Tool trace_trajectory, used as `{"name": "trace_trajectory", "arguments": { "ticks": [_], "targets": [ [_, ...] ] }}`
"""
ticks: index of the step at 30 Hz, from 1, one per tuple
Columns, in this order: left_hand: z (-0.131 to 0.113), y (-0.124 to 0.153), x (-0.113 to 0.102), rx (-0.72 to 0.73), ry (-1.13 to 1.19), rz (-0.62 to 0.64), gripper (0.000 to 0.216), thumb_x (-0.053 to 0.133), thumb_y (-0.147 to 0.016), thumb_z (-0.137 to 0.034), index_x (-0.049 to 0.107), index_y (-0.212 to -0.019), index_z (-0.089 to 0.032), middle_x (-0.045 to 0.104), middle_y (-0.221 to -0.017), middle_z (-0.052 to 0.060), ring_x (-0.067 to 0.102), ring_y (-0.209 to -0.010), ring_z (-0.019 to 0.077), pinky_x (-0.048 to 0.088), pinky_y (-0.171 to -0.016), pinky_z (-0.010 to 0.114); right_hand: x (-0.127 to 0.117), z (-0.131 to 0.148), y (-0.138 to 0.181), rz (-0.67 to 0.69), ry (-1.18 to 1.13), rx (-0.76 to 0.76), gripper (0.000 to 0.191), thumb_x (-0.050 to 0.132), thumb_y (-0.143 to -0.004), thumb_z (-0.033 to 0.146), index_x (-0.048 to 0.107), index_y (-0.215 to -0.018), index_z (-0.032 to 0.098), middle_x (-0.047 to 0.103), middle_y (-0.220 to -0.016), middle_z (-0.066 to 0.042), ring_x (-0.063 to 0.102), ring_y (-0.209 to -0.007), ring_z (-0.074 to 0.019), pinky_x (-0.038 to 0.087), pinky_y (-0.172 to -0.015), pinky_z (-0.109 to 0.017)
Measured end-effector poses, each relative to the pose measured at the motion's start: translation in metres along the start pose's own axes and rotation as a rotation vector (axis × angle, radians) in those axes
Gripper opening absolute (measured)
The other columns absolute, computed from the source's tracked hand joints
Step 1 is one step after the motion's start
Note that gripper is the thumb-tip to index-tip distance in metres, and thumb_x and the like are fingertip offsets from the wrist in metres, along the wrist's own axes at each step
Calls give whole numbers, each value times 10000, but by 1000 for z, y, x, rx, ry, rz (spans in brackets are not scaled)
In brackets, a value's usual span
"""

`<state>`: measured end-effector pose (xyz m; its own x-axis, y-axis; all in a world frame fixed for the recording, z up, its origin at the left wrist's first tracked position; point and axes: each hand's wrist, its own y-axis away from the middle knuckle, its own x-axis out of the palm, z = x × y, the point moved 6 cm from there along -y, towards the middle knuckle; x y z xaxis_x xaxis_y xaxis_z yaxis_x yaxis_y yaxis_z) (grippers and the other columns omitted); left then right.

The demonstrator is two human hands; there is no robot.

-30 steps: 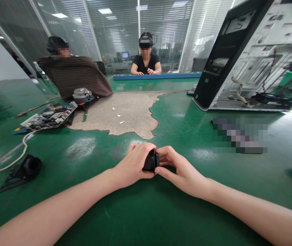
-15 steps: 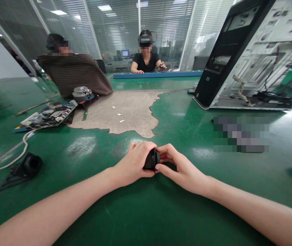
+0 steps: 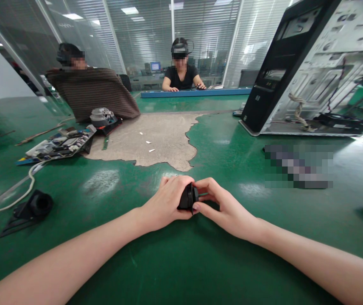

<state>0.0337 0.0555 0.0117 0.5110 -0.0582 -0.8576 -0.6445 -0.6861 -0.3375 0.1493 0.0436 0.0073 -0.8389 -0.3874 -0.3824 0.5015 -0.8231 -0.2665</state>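
Over the green tabletop (image 3: 181, 267), a black part (image 3: 186, 199) lies at three o'clock from the left hand (image 3: 168, 202), whose grip wraps it, and nine o'clock from the right hand (image 3: 227, 209), which pinches its flanged end. Its long axis is unclear. A glass wall (image 3: 146, 38) stands at twelve o'clock.

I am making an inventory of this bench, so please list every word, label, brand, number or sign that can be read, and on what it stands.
"hp", probably: small badge on the black-fronted metal computer tower.
Too small to read: tiny sticker near the tower's lower front edge; blue lit monitor screen in the background.
No text visible: small black rimmed object between left hand and right hand.
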Motion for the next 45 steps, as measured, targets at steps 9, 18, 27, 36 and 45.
{"name": "trace_trajectory", "arguments": {
  "ticks": [9, 18, 27, 36, 45],
  "targets": [
    [-1, -1, -1, -6, 1, 0, 549, 626, -692, -277, 290, -1123, -221, 511, -1070, 36, 495, -971, 208, 302, -798, 342, -6, 15, 3, -67, 230, -181, 115, 513, -813, 170, 500, -918, 216, 473, -1065, -64, 503, -991, -189, 486, -836, -381],
    [0, -1, 1, -7, -4, 4, 544, 615, -699, -285, 285, -1127, -223, 511, -1081, 44, 496, -973, 215, 298, -803, 346, 1, -1, 1, -15, -36, -5, 246, 508, -819, 179, 431, -1049, 222, 494, -1019, -46, 533, -967, -160, 542, -793, -335],
    [0, -1, 1, -10, 1, -10, 543, 611, -699, -300, 293, -1134, -231, 519, -1072, 43, 501, -979, 217, 302, -816, 352, -7, 11, 3, -89, 183, -154, 97, 517, -813, 193, 512, -907, 217, 498, -1018, -62, 530, -935, -181, 517, -792, -373],
    [0, 0, 1, -1, -8, -9, 552, 618, -689, -275, 293, -1132, -220, 515, -1073, 44, 501, -969, 216, 303, -804, 347, 1, -1, 1, 12, -34, 11, 221, 489, -835, 193, 414, -1041, 219, 551, -941, -36, 590, -871, -145, 548, -765, -331],
    [0, -1, 1, -24, -9, -4, 545, 614, -693, -286, 298, -1134, -231, 521, -1065, 45, 503, -964, 219, 307, -809, 348, -5, 4, 1, -74, 52, -88, 174, 525, -810, 190, 481, -975, 218, 489, -1056, -61, 534, -972, -173, 524, -836, -376]
  ]
}}
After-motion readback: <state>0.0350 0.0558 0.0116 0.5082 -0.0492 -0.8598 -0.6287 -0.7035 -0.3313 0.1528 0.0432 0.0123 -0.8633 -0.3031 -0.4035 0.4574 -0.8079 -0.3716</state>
